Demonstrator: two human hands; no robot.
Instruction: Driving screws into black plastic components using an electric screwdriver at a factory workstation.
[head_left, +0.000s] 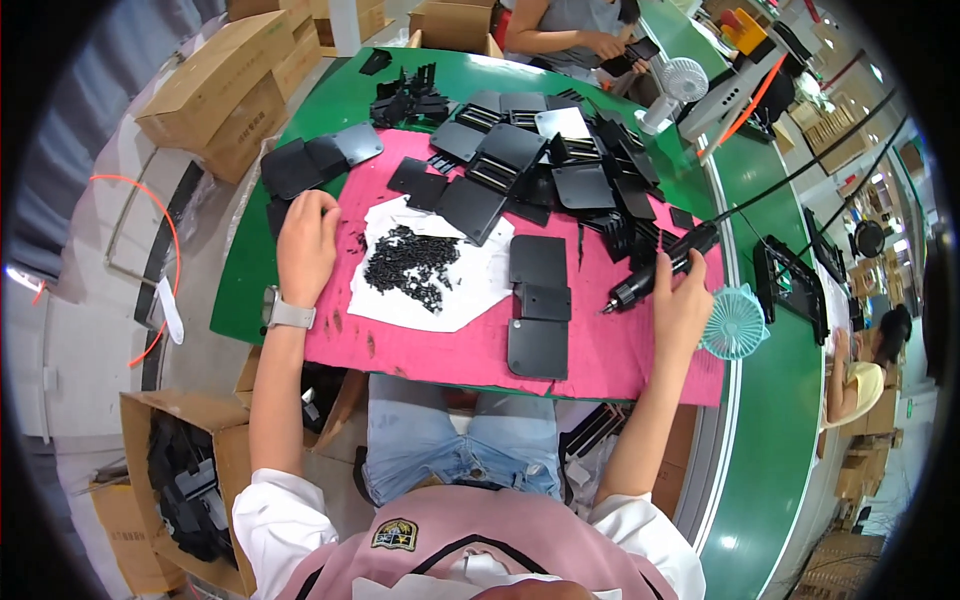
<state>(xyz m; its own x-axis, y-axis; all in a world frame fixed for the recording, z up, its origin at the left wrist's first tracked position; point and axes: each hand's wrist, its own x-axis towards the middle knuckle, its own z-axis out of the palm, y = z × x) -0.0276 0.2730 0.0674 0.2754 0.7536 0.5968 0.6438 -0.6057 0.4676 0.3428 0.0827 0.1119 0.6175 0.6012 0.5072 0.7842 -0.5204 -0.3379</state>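
Note:
My right hand [682,300] grips a black corded electric screwdriver [640,286], its tip pointing left and down over the pink mat. Left of that tip lies an assembled black bracket [540,346], two flat plates joined by a narrower middle piece. My left hand [308,240] is at the mat's left edge with its fingers curled together, beside a group of black plates [295,168]. Whatever the left fingers hold, if anything, is hidden. Between my hands, a heap of small black screws [408,268] rests on a white cloth [440,318].
Black plates and slotted brackets [505,150] pile up at the mat's far side. Smaller black parts [408,98] heap behind on the green table [330,100]. A teal fan [735,322] stands right, a white fan [684,80] farther back. Across the table, another person's hands [605,45] hold a black part.

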